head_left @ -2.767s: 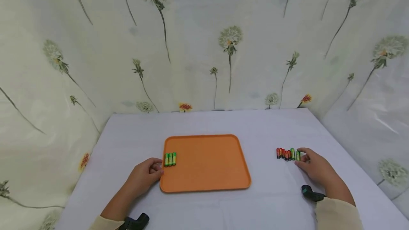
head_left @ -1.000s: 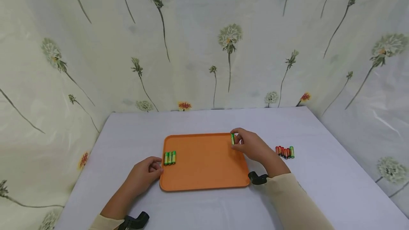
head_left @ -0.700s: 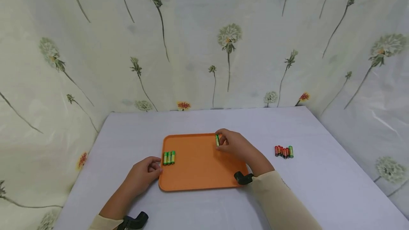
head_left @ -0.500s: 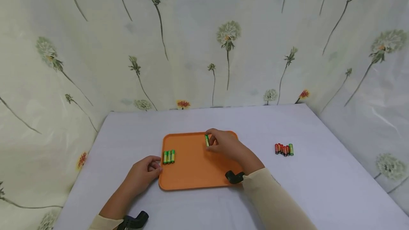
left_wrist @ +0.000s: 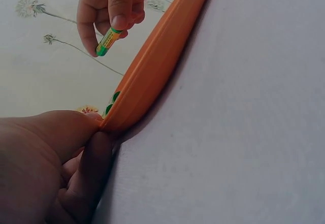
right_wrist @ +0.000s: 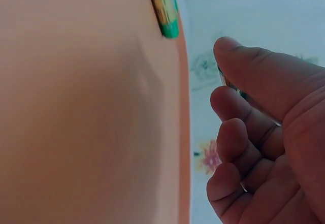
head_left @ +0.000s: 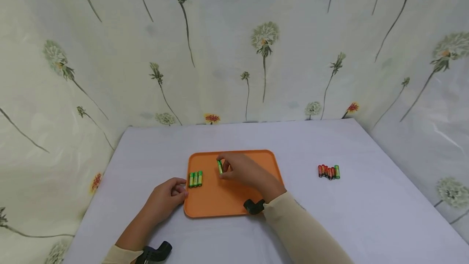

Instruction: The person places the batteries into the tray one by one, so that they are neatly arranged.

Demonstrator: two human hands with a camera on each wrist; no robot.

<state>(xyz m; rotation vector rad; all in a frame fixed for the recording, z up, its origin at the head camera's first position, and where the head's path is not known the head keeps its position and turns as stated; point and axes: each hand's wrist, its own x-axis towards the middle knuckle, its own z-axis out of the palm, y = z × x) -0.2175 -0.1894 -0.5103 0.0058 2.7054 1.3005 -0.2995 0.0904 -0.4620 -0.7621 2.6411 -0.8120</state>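
My right hand (head_left: 242, 170) pinches a green battery (head_left: 220, 167) end to end between thumb and finger, above the left-middle of an orange tray (head_left: 209, 207). In the left wrist view that battery (left_wrist: 108, 42) hangs clear over the tray's rim; in the right wrist view the thumb mostly hides it. Three green batteries (head_left: 196, 179) lie side by side inside the tray at its left edge. My left hand (head_left: 166, 199) holds the tray's left rim; the left wrist view has its thumb (left_wrist: 66, 127) at the rim (left_wrist: 157, 56) and fingers curled beneath.
On the white-covered table (head_left: 307, 223), right of the tray, several red batteries (head_left: 326, 171) lie in a row with one green battery (head_left: 337, 172) at the right end. Floral sheeting (head_left: 220, 52) rises behind the table and along both sides.
My right hand has taken a green battery from the right-hand row and carried it left across the tray, towards the three batteries there. The left hand has stayed at the tray's rim.
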